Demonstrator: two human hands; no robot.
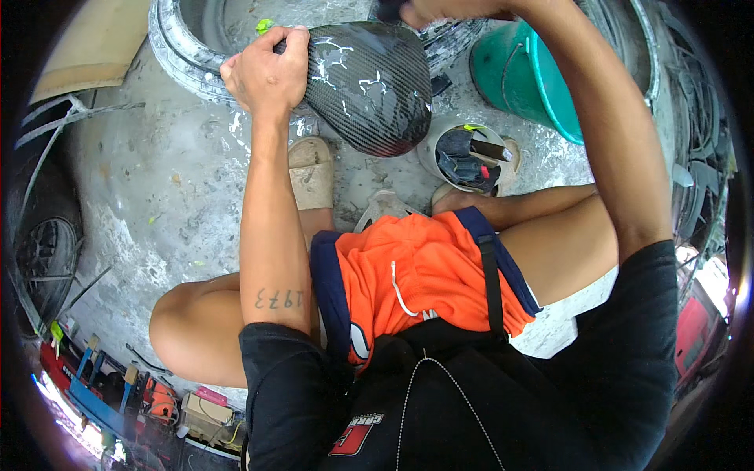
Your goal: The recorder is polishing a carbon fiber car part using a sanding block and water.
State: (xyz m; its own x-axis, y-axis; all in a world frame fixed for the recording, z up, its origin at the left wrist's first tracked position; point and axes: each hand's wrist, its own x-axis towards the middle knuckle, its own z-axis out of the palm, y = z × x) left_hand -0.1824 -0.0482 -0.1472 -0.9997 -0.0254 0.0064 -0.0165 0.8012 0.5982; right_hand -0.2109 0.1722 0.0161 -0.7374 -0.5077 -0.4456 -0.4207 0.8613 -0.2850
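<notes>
- The left hand (pixel 271 74) is partly closed over the upper left end of a shiny black panel (pixel 369 90), the thumb and the fingers bent at its edge.
- The panel is in front of the person, above the grey floor (pixel 181 188), between a whitened tyre (pixel 174 43) and a white bucket (pixel 428 161). What carries its weight from below cannot be told.
- The right hand (pixel 452 8) is cut by the upper edge of the view. Its fingers are bent near a small dark thing (pixel 389 9), but whether they grip it, or how far they are open, cannot be told.
- The panel could turn or slip, because the visible hold is only at one end and the surface looks smooth. Pale marks lie on it; if they are wet, the risk is probably bigger.
- If it drops, its edge could be scratched on the rough floor, or hit the white bucket just beside it.
- The right forearm (pixel 609 94) passes over the green bucket (pixel 495 74), so a low swing could knock it.
- The white bucket holds dark sheets or cloths (pixel 455 157), a small red piece (pixel 484 173) and a flat brown stick (pixel 491 149).
- The green bucket's content is hidden.
</notes>
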